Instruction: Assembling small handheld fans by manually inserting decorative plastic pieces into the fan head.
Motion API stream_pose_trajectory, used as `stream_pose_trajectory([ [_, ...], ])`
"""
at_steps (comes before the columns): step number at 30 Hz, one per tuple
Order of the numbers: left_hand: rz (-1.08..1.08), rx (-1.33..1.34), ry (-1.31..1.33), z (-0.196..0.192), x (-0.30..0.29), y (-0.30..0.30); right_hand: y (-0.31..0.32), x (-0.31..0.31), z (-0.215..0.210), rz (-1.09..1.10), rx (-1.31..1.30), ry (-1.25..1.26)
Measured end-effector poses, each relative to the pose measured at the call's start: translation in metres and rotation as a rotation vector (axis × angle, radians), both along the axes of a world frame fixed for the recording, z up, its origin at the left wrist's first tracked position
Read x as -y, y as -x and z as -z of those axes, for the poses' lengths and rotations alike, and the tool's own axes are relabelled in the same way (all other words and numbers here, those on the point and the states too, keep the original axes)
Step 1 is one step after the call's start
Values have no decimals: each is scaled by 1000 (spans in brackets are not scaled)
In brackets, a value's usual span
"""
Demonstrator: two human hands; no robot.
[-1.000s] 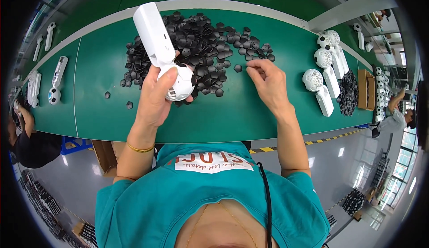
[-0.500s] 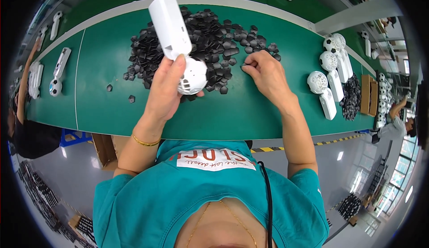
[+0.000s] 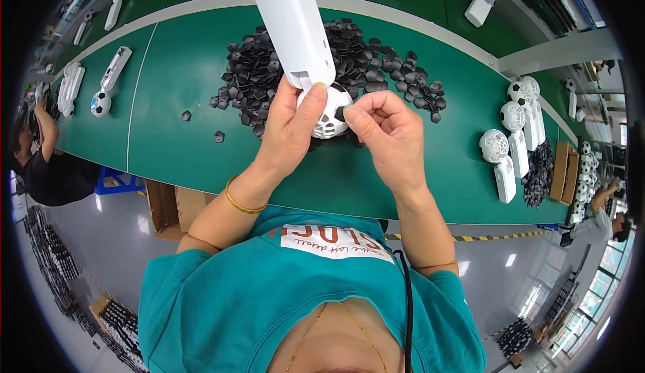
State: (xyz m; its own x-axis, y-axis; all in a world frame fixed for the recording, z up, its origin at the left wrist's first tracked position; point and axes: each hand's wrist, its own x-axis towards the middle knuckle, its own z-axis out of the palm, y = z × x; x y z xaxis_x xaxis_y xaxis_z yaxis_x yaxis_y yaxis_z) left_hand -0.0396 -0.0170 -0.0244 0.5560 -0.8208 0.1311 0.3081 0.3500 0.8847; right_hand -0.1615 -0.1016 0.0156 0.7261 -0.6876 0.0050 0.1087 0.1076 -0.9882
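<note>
White handheld fan (image 3: 306,51), ball-patterned head

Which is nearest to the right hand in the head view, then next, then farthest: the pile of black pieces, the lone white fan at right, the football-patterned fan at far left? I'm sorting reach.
1. Pile of black pieces, just beyond the right hand.
2. Lone white fan, to its right.
3. Football-patterned fan, far left.

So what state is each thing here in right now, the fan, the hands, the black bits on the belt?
White handheld fan: lifted off the belt, handle tilted up and away, round head down.
Left hand: gripping the fan at its neck.
Right hand: pinching a small black piece against the fan's head.
Pile of black pieces: loose, heaped on the green belt.
Fans at right: lying flat.
</note>
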Motion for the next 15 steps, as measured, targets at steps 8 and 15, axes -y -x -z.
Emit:
stream_pose_trajectory([
  [8, -19, 101, -18, 6, -4, -3, -2, 1, 5, -18, -90, 123],
  [15, -42, 244, -77, 2, -9, -2, -2, 5, 3, -116, -123, -40],
])
